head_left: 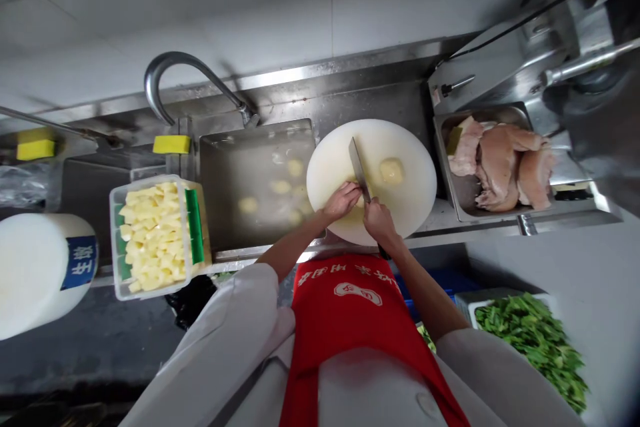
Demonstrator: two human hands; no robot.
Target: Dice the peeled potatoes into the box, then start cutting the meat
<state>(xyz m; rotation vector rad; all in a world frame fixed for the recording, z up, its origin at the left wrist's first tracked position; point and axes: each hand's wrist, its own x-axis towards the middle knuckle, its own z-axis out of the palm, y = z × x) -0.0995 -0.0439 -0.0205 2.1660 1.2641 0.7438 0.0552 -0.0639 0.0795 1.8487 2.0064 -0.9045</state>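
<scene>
My right hand (379,220) is wrapped round the handle of a kitchen knife (358,164), its blade pointing away from me over a round white cutting board (325,153). Close against the blade's left side, the curled fingers of my left hand (343,201) press on a pale yellow potato, mostly hidden beneath them. To the right of the knife, a whole peeled potato (391,171) lies on the board.
Left of the board, a sink (225,180) holds water and several peeled potatoes (281,187) under a curved faucet (185,60). A clear tub (186,273) is full of potato chunks (155,233). Raw meat (500,160) lies in a metal tray (463,203) at right. Leafy greens (533,340) sit below.
</scene>
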